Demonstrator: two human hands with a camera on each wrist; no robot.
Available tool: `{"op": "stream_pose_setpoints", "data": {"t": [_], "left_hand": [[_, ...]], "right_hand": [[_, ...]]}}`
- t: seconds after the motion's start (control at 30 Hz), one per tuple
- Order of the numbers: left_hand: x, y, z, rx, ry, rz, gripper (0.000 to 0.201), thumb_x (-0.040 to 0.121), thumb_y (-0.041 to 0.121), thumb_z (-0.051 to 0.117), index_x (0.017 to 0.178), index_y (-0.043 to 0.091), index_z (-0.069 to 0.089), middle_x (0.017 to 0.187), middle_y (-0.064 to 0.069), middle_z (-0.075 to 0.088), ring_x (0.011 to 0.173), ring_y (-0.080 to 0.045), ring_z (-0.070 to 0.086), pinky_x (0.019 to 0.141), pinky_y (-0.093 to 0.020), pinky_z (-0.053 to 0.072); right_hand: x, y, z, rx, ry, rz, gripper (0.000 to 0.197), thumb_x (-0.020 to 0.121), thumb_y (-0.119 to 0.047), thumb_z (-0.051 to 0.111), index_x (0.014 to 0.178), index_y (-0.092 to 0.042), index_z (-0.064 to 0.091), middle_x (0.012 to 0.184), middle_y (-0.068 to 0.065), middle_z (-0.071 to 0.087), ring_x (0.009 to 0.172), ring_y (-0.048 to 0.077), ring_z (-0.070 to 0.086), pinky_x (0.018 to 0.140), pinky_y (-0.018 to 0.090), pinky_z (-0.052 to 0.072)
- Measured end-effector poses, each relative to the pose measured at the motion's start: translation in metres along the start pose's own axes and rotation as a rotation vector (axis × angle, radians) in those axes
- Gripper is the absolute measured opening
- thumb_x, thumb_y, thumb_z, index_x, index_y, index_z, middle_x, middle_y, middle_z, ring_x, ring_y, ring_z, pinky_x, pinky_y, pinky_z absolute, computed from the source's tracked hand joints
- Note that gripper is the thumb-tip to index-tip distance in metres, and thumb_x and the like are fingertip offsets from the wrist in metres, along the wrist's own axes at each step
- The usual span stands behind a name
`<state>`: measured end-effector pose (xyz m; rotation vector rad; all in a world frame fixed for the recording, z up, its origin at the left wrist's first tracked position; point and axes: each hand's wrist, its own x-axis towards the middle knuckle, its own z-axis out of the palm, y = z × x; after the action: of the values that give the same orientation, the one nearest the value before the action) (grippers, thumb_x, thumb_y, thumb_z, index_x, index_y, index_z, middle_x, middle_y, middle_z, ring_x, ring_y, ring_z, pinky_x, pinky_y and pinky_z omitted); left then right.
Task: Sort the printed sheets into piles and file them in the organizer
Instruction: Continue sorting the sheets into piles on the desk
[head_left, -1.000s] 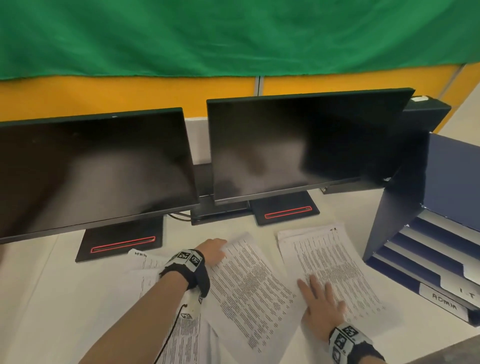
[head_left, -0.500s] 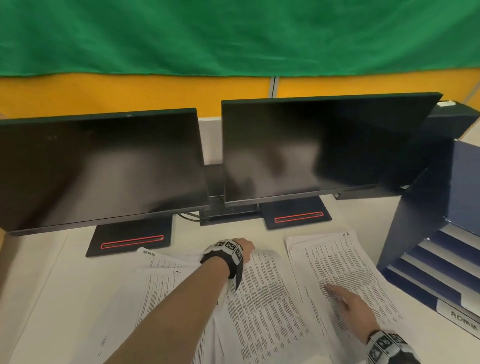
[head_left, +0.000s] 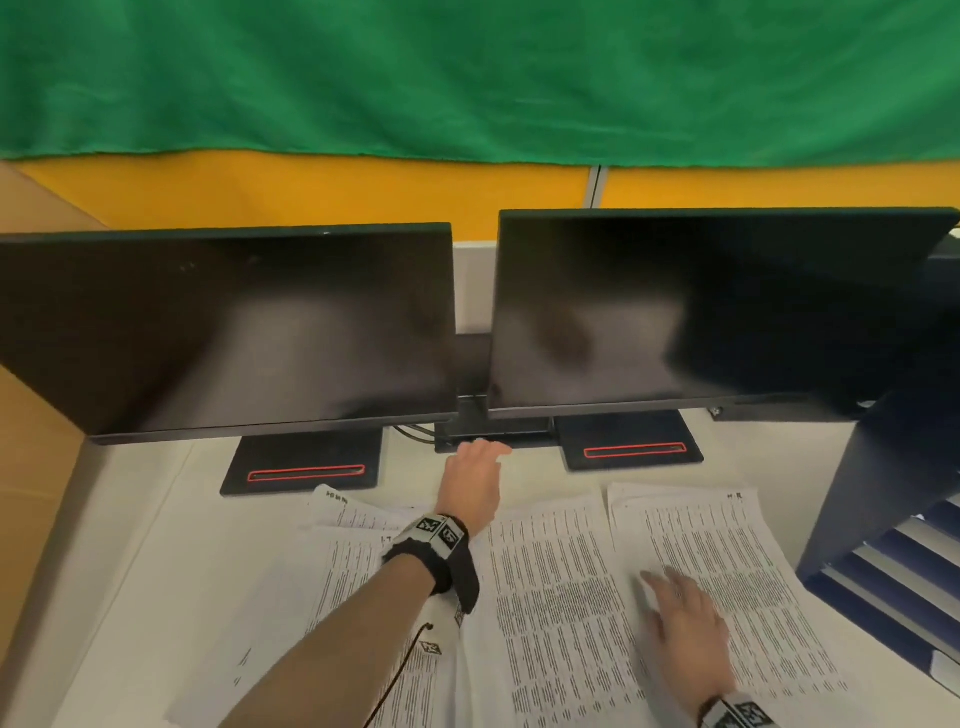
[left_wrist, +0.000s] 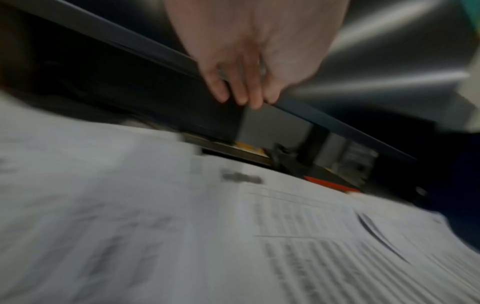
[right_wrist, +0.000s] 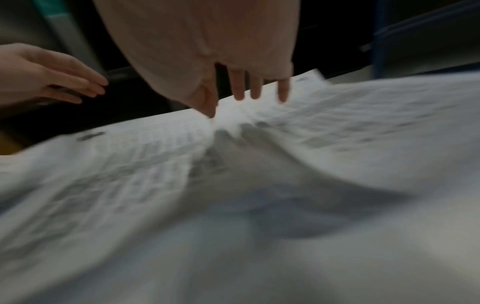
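Note:
Printed sheets lie spread over the white desk: a middle sheet (head_left: 550, 597), a right pile (head_left: 727, 561) and left sheets (head_left: 343, 561). My left hand (head_left: 475, 462) reaches past the sheets' top edge toward the gap between the monitor stands, fingers straight and holding nothing (left_wrist: 241, 90). My right hand (head_left: 675, 613) lies over the seam between the middle sheet and the right pile, fingers spread and straight, tips near the paper (right_wrist: 249, 96). The dark blue organizer (head_left: 883, 545) stands at the right edge with stepped trays.
Two dark monitors (head_left: 234, 332) (head_left: 701, 312) stand behind the sheets on black bases with red slots (head_left: 306, 470). A cable (head_left: 413, 434) runs between the stands. A brown panel (head_left: 31, 415) borders the desk on the left. Both wrist views are blurred.
My left hand let go of the middle sheet's top corner and moved forward toward the monitor stands. My right hand slid left from the right pile. The head camera turned left.

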<state>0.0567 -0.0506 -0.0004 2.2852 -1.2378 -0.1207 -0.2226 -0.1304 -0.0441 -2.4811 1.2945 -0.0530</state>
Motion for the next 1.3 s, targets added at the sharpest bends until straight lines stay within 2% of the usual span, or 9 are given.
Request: {"op": "stream_pose_setpoints", "data": {"t": [0.1,0.2,0.33,0.63,0.8,0.93,1.03,1.17,1.3], "left_hand": [[-0.031,-0.04,-0.03,-0.07,0.191,-0.173,0.018,0.095,0.016,0.045,0.108,0.022,0.056,0.11,0.004,0.057,0.102,-0.013,0.051,0.094,-0.024,0.041],[-0.063,-0.088,-0.044,0.027,-0.042,-0.278,0.025,0.086,0.027,0.058,0.111,0.025,0.052,0.113,0.003,0.052,0.106,-0.017,0.05,0.094,-0.03,0.043],[-0.096,-0.133,-0.047,0.328,-0.437,-0.284,0.076,0.071,0.049,0.067,0.136,0.028,0.033,0.14,-0.002,0.031,0.13,-0.025,0.029,0.108,-0.046,0.024],[-0.08,-0.138,-0.042,0.534,-0.589,-0.102,0.131,0.061,0.05,0.08,0.146,0.025,-0.016,0.157,-0.002,-0.016,0.143,-0.03,-0.014,0.111,-0.06,-0.008],[-0.066,-0.142,-0.039,0.409,-0.655,-0.179,0.12,0.059,0.046,0.083,0.148,0.023,0.006,0.148,-0.011,0.024,0.138,-0.031,0.019,0.113,-0.053,0.019],[-0.092,-0.155,-0.041,0.324,-0.581,-0.316,0.12,0.062,0.052,0.079,0.148,0.025,0.0,0.15,-0.013,0.016,0.139,-0.031,0.017,0.113,-0.049,0.024],[-0.106,-0.148,-0.044,0.35,-0.371,-0.247,0.112,0.07,0.053,0.072,0.148,0.027,-0.004,0.155,-0.006,0.002,0.144,-0.029,-0.001,0.115,-0.051,0.007],[-0.119,-0.139,-0.048,0.39,-0.091,-0.171,0.064,0.075,0.051,0.062,0.129,0.027,0.037,0.13,0.001,0.037,0.12,-0.023,0.037,0.099,-0.036,0.031],[-0.13,-0.141,-0.045,0.36,-0.282,-0.305,0.052,0.077,0.049,0.062,0.12,0.027,0.041,0.117,0.003,0.042,0.108,-0.02,0.044,0.092,-0.037,0.035]], "right_hand": [[0.007,-0.052,0.01,0.133,-0.016,-0.278,0.034,0.091,-0.016,0.05,0.123,-0.022,0.059,0.127,0.003,0.051,0.113,0.016,0.049,0.1,0.032,0.043],[0.012,-0.107,0.026,0.223,-0.125,-0.462,0.029,0.094,-0.012,0.047,0.118,-0.022,0.06,0.112,-0.007,0.049,0.096,0.005,0.05,0.083,0.012,0.045],[0.014,-0.163,0.048,0.267,-0.253,-0.481,0.029,0.096,-0.018,0.039,0.12,-0.021,0.055,0.116,-0.004,0.051,0.103,0.013,0.051,0.092,0.027,0.046],[0.007,-0.192,0.064,0.031,-0.325,-0.256,0.06,0.098,-0.024,0.032,0.151,-0.02,0.004,0.158,0.007,0.008,0.144,0.025,0.013,0.117,0.046,0.017],[0.019,-0.185,0.062,0.054,-0.371,-0.214,0.06,0.097,-0.016,0.032,0.151,-0.017,0.005,0.158,0.008,0.009,0.146,0.024,0.009,0.118,0.044,0.012],[0.03,-0.184,0.054,0.068,-0.361,-0.214,0.049,0.099,-0.021,0.029,0.147,-0.015,0.02,0.154,0.008,0.022,0.141,0.024,0.023,0.115,0.043,0.022],[0.035,-0.189,0.052,0.102,-0.255,-0.241,0.044,0.097,-0.024,0.038,0.14,-0.019,0.032,0.143,0.006,0.034,0.129,0.022,0.036,0.108,0.04,0.034],[0.039,-0.208,0.054,0.156,-0.268,-0.377,0.04,0.095,-0.024,0.042,0.135,-0.022,0.04,0.133,0.007,0.04,0.119,0.021,0.044,0.1,0.037,0.043],[0.04,-0.217,0.059,0.235,-0.466,-0.31,0.045,0.095,-0.018,0.044,0.139,-0.018,0.034,0.132,0.01,0.037,0.109,0.025,0.054,0.095,0.033,0.047]]}}
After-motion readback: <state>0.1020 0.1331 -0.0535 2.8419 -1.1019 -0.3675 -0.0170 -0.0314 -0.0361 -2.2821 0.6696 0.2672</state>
